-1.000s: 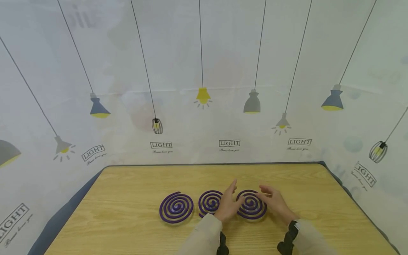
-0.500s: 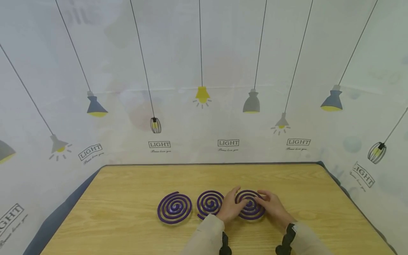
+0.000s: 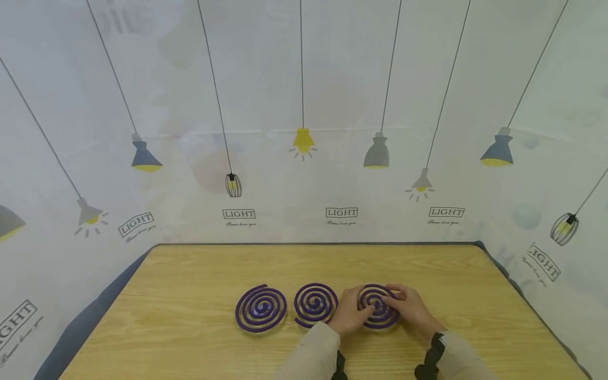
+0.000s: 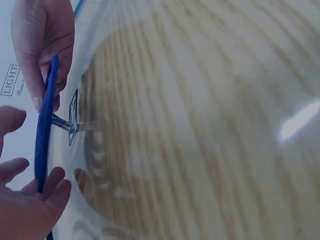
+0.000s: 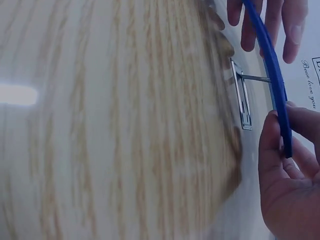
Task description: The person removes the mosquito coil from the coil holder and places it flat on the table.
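Observation:
Three purple spiral mosquito coils stand in a row on the table; the left coil, middle coil and right coil show in the head view. The right coil sits level above the tabletop on a thin metal stand. My right hand pinches its right rim, thumb above and fingers below. My left hand is around the left rim, with its thumb over the spiral and fingertips underneath. Both wrist views show the coil edge-on, its rim between the digits of each hand.
A light wood-grain table with a glossy surface lies under everything. At its far edge rises a white backdrop printed with hanging lamps. Both sleeves carry black wrist straps. The middle coil is close beside my left hand.
Both hands have closed in on the right coil from its two sides and now grip its rim. My left hand has moved right, uncovering the middle coil. The other coils stay put.

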`<move>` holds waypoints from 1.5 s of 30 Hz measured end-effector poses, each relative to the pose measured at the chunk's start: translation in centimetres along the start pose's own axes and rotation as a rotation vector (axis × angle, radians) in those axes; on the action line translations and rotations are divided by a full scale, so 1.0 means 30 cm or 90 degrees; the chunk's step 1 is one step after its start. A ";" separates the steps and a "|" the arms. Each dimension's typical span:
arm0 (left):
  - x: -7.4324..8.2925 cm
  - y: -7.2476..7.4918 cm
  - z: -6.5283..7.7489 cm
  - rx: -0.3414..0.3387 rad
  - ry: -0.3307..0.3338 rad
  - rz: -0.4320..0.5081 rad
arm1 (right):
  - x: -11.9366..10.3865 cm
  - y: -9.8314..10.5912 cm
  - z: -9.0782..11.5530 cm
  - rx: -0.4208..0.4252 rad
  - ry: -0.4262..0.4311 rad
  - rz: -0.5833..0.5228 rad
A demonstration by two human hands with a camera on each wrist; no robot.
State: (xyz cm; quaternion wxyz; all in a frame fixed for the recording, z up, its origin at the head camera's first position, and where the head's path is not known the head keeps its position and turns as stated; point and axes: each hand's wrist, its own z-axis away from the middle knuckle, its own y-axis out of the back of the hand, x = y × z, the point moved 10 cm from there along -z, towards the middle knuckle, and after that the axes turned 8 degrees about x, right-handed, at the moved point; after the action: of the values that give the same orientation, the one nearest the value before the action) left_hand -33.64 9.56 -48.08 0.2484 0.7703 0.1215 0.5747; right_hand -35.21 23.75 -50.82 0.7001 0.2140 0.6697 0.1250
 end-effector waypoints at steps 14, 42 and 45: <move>-0.058 0.000 0.022 0.117 0.086 0.113 | -0.001 0.011 0.011 0.001 0.012 -0.003; -0.066 0.016 0.043 0.167 0.146 0.187 | 0.011 0.020 0.021 0.013 -0.015 0.000; -0.066 0.018 0.045 0.172 0.142 0.186 | 0.008 0.022 0.019 0.020 -0.008 -0.006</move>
State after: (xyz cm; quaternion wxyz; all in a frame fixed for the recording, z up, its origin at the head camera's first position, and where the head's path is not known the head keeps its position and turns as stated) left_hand -33.04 7.83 -49.73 0.0422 0.7377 0.1109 0.6646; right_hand -34.56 24.37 -50.74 0.7012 0.2230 0.6682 0.1100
